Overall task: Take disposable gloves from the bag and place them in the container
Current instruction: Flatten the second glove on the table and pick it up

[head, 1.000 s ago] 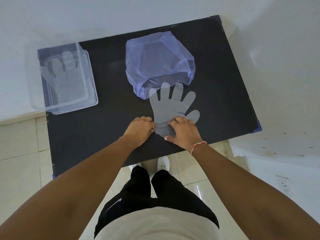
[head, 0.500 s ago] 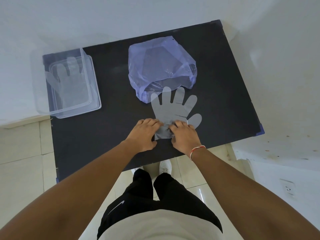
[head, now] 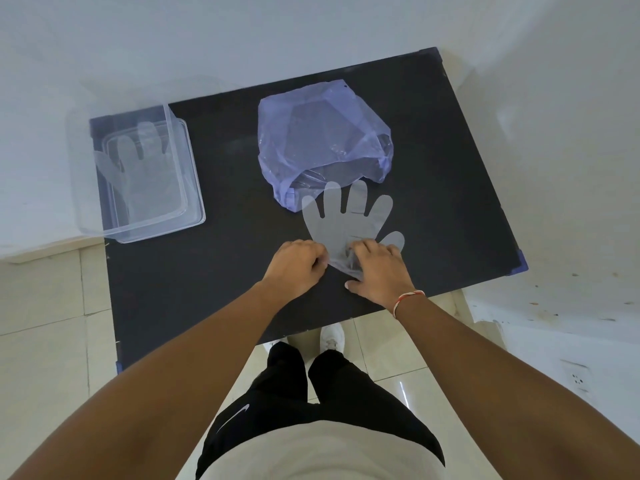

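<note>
A clear disposable glove [head: 346,220] lies flat on the black table [head: 225,271], fingers pointing away from me, its fingertips over the mouth of the bluish plastic bag [head: 318,140]. My left hand [head: 296,268] and my right hand [head: 379,268] both pinch the glove's cuff, which is bunched up between them. The clear plastic container [head: 138,174] stands at the table's far left corner with a glove [head: 138,168] lying inside it.
White walls close in behind and to the right of the table. The table's near edge runs just under my wrists, with tiled floor and my feet below. A wall socket [head: 576,377] sits low on the right.
The cuff has crumpled further between my hands. My hands have closed in on it and lifted its edge slightly; the glove's fingers stay flat.
</note>
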